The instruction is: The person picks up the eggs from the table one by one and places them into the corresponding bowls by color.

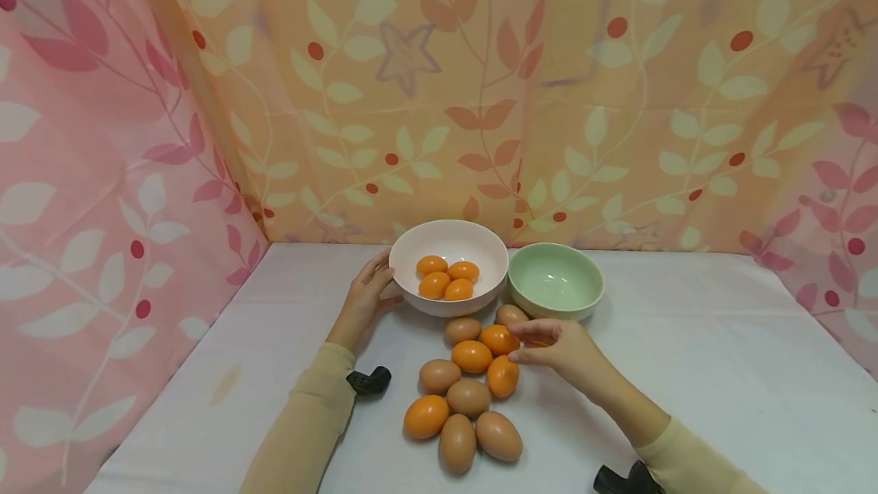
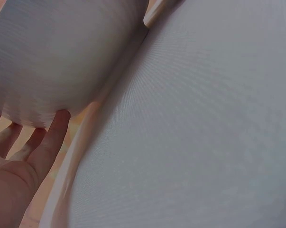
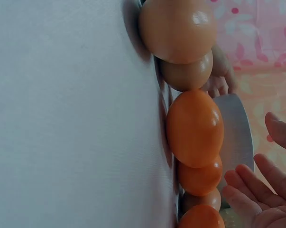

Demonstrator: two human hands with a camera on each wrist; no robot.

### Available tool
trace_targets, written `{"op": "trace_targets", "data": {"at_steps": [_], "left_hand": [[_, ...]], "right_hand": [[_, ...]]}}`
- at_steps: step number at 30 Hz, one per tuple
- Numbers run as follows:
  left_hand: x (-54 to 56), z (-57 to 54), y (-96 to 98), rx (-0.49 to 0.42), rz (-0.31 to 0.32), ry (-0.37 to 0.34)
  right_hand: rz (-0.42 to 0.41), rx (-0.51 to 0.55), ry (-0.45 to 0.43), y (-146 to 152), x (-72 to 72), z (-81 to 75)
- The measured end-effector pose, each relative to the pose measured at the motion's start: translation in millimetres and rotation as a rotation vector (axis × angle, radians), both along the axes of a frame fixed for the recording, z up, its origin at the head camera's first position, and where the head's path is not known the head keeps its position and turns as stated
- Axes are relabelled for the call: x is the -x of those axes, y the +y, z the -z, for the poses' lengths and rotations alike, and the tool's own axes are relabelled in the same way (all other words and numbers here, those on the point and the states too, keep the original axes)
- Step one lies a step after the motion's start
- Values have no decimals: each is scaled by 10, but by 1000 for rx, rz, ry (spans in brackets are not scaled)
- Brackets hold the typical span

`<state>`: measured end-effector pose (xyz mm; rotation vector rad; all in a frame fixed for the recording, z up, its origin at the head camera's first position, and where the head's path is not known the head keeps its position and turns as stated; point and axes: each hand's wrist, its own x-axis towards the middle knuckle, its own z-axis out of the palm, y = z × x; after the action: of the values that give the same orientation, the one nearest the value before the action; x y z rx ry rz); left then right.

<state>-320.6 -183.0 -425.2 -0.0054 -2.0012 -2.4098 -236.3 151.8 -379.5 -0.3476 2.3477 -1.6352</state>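
My left hand (image 1: 366, 299) touches the outer side of a pale pink-white bowl (image 1: 449, 307), its fingertips against the wall in the left wrist view. Several orange eggs (image 1: 434, 285) lie inside that bowl. On the white cloth before it sits a cluster of brown eggs (image 1: 469, 398) and orange eggs (image 1: 471, 357). My right hand (image 1: 565, 353) is at the right side of this cluster, fingertips close to an orange egg (image 1: 503, 376). Thumb and fingers are spread apart in the right wrist view, with nothing held between them. Behind those fingers, another orange egg is partly hidden.
A light green bowl (image 1: 557, 280) stands right of the pink-white one, their rims close together. Flowered curtains (image 1: 480, 97) hang behind and at both sides of the white-covered table (image 1: 713, 349). Black wrist devices (image 1: 369, 381) sit at both sleeves.
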Motion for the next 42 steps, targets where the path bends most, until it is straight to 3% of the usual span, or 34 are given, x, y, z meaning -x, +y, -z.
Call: {"op": "trace_targets", "data": {"at_steps": [20,42], "left_hand": [[-30,2,11,-13,12,14],[5,9,-5,-17,7,8]], "right_hand": [[22,-32,-22,3,-32,116],[-69,-17,-10,18,0,189]]}}
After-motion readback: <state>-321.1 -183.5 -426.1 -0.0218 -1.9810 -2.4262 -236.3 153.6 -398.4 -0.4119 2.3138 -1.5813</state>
